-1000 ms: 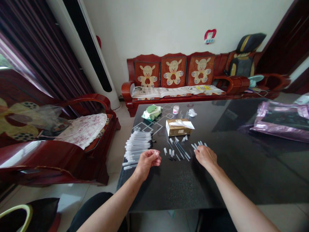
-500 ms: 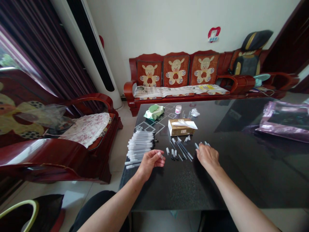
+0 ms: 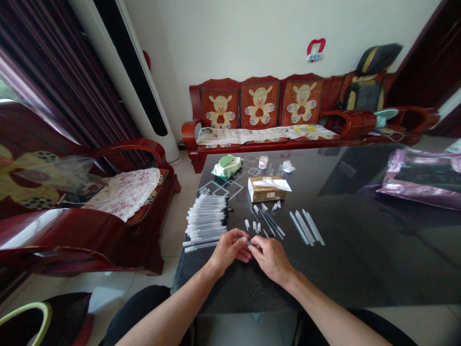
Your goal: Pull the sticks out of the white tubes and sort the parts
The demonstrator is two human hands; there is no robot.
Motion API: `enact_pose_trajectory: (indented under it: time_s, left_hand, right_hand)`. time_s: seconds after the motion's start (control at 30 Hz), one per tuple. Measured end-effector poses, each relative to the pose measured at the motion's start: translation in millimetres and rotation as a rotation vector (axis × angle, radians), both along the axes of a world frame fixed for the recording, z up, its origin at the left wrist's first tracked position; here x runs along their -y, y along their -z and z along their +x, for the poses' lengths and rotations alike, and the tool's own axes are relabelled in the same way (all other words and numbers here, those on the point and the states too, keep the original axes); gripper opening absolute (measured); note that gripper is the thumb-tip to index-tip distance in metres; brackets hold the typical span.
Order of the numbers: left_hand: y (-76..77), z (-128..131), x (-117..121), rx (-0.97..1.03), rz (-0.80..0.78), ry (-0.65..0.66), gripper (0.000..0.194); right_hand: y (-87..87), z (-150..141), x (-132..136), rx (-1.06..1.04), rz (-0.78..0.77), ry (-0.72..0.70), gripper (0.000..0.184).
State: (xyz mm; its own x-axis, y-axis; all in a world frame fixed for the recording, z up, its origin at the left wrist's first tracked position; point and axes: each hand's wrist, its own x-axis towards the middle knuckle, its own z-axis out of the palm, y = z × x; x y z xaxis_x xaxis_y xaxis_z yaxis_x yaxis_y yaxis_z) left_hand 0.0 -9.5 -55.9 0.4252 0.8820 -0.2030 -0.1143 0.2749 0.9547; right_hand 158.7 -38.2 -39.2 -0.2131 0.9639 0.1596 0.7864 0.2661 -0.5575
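My left hand (image 3: 233,247) and my right hand (image 3: 271,257) meet fingertip to fingertip above the table's near side. Both are closed in a pinch, and the small piece between them is mostly hidden by the fingers. Just beyond lie loose thin pen refills (image 3: 272,224) and several short whitish pen caps (image 3: 247,224). Right of these, several clear pen barrels (image 3: 299,228) rest side by side at a slant. Left of my left hand, a stacked row of translucent pens (image 3: 206,216) has its dark ends pointing right.
On the dark glossy table (image 3: 360,269) a tissue box (image 3: 267,194) stands behind the pen parts. Farther back are a green wipes pack (image 3: 227,166), a small white tub (image 3: 263,162) and a crumpled tissue (image 3: 288,166). A purple plastic package (image 3: 392,190) lies at the right.
My right hand has moved left from the pen barrels to meet my left hand. The barrels it covered now show in full. My left hand has shifted slightly right and down.
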Motion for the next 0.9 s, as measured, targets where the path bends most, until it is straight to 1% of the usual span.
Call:
enact_pose_trajectory:
  time_s: [0.1,0.17,0.23,0.3,0.4,0.5,0.6,0.73,0.83,0.9]
  left_hand:
    - [-5.6,-9,-10,-0.097,0.125,-0.053,0.039]
    - [-11.4,-20,-19,-0.228,0.252,-0.125,0.035]
    - [-17.8,-33,-27,-0.365,0.36,-0.21,0.031]
    - [-24.0,-46,-33,-0.474,0.435,-0.272,0.029]
    - [-31.0,-59,-37,-0.618,0.503,-0.31,0.027]
    - [-33.9,-65,-39,-0.76,0.572,-0.288,0.024]
    - [-33.4,-66,-39,-0.875,0.679,-0.256,0.02]
    - [-30.3,-66,-40,-0.963,0.811,-0.234,0.015]
    - [-28.1,-66,-41,-0.995,0.84,-0.182,0.015]
    - [-26.8,-65,-40,-1.038,0.832,-0.11,0.015]
  right_hand:
    - [1.3,19,-14,0.046,-0.012,0.147,0.02]
    - [3.4,32,-23,0.103,-0.008,0.262,0.019]
    - [6.5,44,-31,0.174,-0.007,0.344,0.019]
    - [9.9,53,-37,0.236,-0.011,0.386,0.019]
    - [14.9,58,-41,0.284,-0.024,0.408,0.02]
    - [19.3,57,-45,0.293,-0.039,0.405,0.021]
    - [22.7,54,-49,0.301,-0.048,0.394,0.022]
    - [21.9,48,-55,0.301,-0.019,0.386,0.025]
    - [16.4,44,-54,0.285,0.009,0.392,0.028]
    - [12.6,42,-51,0.279,0.017,0.385,0.029]
